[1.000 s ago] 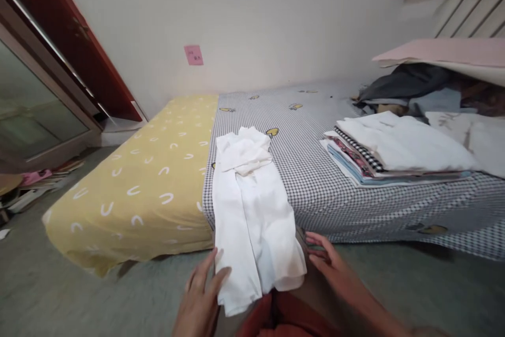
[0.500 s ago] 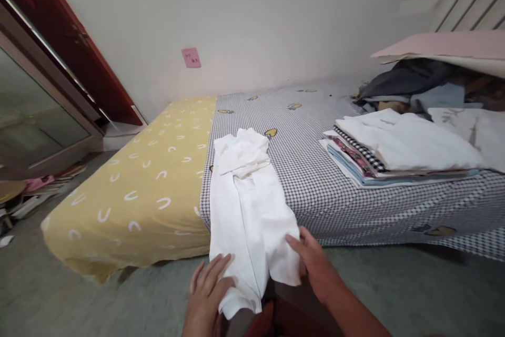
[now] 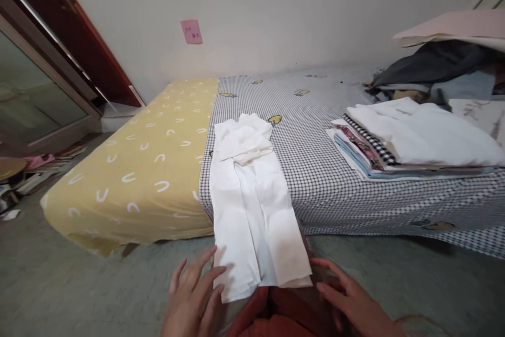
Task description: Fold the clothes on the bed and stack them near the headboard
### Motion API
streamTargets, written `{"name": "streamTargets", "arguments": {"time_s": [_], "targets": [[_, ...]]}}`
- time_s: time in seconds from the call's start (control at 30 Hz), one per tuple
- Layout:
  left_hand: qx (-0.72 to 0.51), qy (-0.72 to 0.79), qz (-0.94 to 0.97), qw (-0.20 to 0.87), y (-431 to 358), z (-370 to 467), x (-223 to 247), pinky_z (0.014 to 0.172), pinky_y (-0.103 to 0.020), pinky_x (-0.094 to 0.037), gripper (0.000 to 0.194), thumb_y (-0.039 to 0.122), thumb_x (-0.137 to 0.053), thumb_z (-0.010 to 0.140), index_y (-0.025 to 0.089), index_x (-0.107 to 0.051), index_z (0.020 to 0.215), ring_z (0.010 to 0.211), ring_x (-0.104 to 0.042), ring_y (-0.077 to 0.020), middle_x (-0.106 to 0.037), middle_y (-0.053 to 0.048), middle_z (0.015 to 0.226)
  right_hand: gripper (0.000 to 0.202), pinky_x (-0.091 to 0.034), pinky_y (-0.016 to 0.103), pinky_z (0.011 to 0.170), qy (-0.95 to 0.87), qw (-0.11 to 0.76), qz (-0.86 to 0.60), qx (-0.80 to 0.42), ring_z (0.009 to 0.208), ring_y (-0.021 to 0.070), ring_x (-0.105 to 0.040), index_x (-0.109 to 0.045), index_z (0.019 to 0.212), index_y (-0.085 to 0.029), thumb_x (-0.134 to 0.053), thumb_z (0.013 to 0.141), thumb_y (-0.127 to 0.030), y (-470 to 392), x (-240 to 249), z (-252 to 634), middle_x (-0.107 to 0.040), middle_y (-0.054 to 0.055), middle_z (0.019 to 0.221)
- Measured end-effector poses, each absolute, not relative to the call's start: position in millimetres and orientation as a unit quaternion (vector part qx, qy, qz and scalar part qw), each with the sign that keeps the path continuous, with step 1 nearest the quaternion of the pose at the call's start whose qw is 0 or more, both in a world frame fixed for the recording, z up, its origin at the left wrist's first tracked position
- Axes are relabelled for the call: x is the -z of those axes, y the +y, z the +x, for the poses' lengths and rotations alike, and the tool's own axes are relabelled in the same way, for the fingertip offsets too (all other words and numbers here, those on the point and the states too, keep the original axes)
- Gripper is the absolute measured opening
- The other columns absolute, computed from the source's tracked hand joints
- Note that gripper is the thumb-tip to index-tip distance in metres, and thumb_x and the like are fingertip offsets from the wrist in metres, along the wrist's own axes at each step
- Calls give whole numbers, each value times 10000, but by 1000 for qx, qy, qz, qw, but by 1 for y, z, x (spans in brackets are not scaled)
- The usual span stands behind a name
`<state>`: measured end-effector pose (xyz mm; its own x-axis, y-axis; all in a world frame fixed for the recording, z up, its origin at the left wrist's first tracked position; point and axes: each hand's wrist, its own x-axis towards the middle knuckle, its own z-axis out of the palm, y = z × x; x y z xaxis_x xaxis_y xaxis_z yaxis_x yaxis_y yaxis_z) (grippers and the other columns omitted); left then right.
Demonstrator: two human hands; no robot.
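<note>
A white garment (image 3: 252,205) lies lengthwise over the bed's front edge, its upper part folded over on the checked sheet and its lower end hanging toward me. My left hand (image 3: 195,292) is beside its lower left edge, fingers spread, holding nothing. At the lower right corner, my right hand (image 3: 345,292) has its fingers apart, close to the cloth. A stack of folded clothes (image 3: 426,140) with a white one on top sits on the checked sheet (image 3: 311,158) to the right.
The bed's left part has a yellow patterned cover (image 3: 145,169). Behind the stack is a heap of dark clothes (image 3: 434,66) under a pink sheet (image 3: 461,24). A red door (image 3: 79,27) stands at the left, with items on the floor (image 3: 35,179) below.
Both hands have come off the garment and moved outward. The garment's lower right part now hangs straighter and flatter. The view has tilted down slightly.
</note>
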<state>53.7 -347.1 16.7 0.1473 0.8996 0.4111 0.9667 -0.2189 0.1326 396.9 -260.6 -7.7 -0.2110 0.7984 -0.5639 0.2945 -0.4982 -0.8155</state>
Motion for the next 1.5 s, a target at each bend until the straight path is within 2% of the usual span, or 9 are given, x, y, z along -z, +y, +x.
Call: {"name": "streamTargets", "arguments": {"time_s": [0.2, 0.33, 0.47, 0.67, 0.87, 0.97, 1.07, 1.3, 1.5], "targets": [[356, -709, -553, -255, -286, 114, -43, 754, -321, -531, 305, 408, -438, 948, 239, -692, 953, 832, -728, -192, -771, -60, 1005, 380, -531, 313, 691, -624, 316, -589, -405, 719, 203, -649, -711, 1021, -242, -569, 822, -533, -242, -29, 383, -688, 28, 778], [219, -666, -414, -581, -254, 144, -21, 410, -241, -331, 404, 545, -449, 906, 177, -616, 905, 345, -524, -122, -710, -17, 625, 354, -541, 316, 735, -598, 393, -564, -412, 792, 211, -662, -709, 995, -213, -567, 855, -506, -227, -32, 362, -730, 64, 903], [177, -642, -377, -643, -253, 168, 3, 350, -234, -203, 361, 517, -451, 917, 181, -574, 869, 259, -356, -108, -557, 41, 397, 351, -542, 331, 766, -558, 423, -573, -427, 845, 226, -668, -699, 1020, -210, -584, 862, -502, -224, -11, 358, -742, 80, 967], [221, -680, -359, -600, -259, 188, 3, 408, -206, -184, 171, 237, -525, 877, 240, -425, 738, 319, -238, -66, -345, 141, 367, 305, -527, 364, 833, -579, 404, -577, -411, 917, 247, -663, -715, 966, -215, -532, 900, -450, -226, 12, 364, -736, 80, 988], [318, -728, -443, -416, -277, 144, -14, 453, -218, -309, 218, 348, -505, 910, 236, -491, 723, 425, -429, -109, -448, 83, 481, 389, -495, 464, 957, -736, 319, -571, -173, 1082, 270, -636, -708, 1153, -243, -370, 962, -211, -205, 40, 388, -676, 121, 1155], [277, -757, -568, -167, -295, 90, -14, 669, -287, -498, 253, 341, -434, 967, 222, -657, 953, 712, -656, -185, -698, -39, 838, 511, -368, 603, 1092, -807, 236, -542, -18, 1353, 332, -479, -599, 1357, -341, -404, 945, -112, -195, 52, 397, -526, 115, 1463], [146, -735, -655, 91, -305, 42, -3, 1016, -490, -465, 487, 126, -417, 929, 297, -596, 1349, 1262, -583, -318, -595, -143, 1396, 644, -226, 657, 1170, -871, 213, -442, 27, 1494, 321, -295, -513, 1418, -441, -439, 932, -26, -184, 50, 394, -430, 45, 1576], [92, -512, -810, 271, -286, 35, -3, 1262, -592, 6, 605, 154, -587, 900, 414, -487, 1437, 1560, -105, -277, -416, 27, 1598, 393, -139, 657, 1217, -950, 143, -171, -217, 1469, 264, -365, -675, 1214, -433, -575, 956, -153, -156, 1, 357, -588, -47, 1447], [122, -359, -917, 125, -263, 27, -4, 1284, -518, -61, 285, 127, -557, 941, 312, -678, 1121, 1418, -455, -170, -618, 38, 1419, 212, -267, 567, 1205, -875, 198, -187, -400, 1184, 229, -664, -772, 844, -366, -653, 876, -193, -148, 11, 343, -796, -43, 981]]}}
